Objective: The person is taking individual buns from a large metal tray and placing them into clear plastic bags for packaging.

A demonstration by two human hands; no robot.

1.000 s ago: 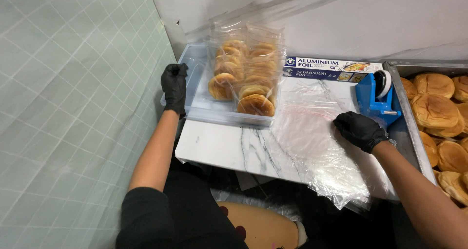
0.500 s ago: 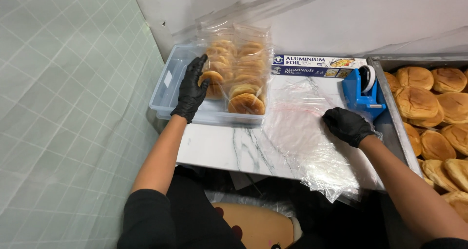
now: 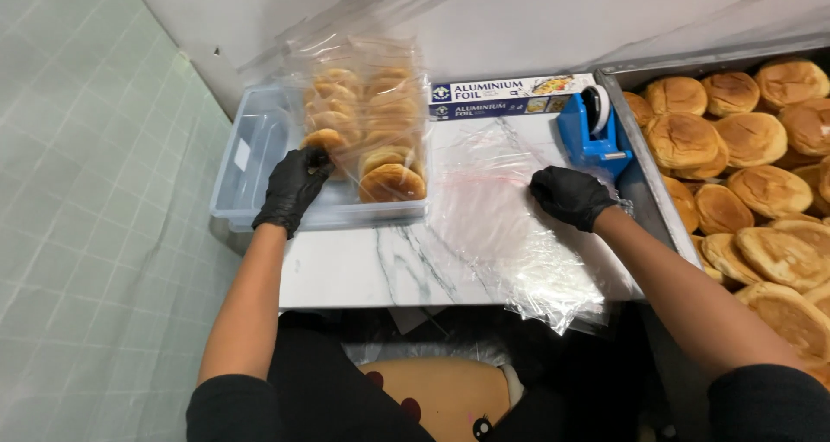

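- Left hand (image 3: 292, 187): grip clenched on bagged buns (image 3: 367, 122) in bin (image 3: 251, 148).
- Right hand (image 3: 571, 195): grip pinching empty clear bag (image 3: 497, 208) on desk (image 3: 372, 269).
- Step, judged: bagging; next needs bag opened.

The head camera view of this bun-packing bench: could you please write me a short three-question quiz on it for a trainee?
1. True or false: the left hand rests on the bagged buns in the clear plastic tub.
2. What does the right hand press on? A) the foil box B) the empty plastic bags C) the tray
3. What colour is the tape dispenser?

Key
1. True.
2. B, the empty plastic bags on the marble counter.
3. Blue; it stands beside the tray of loose buns.
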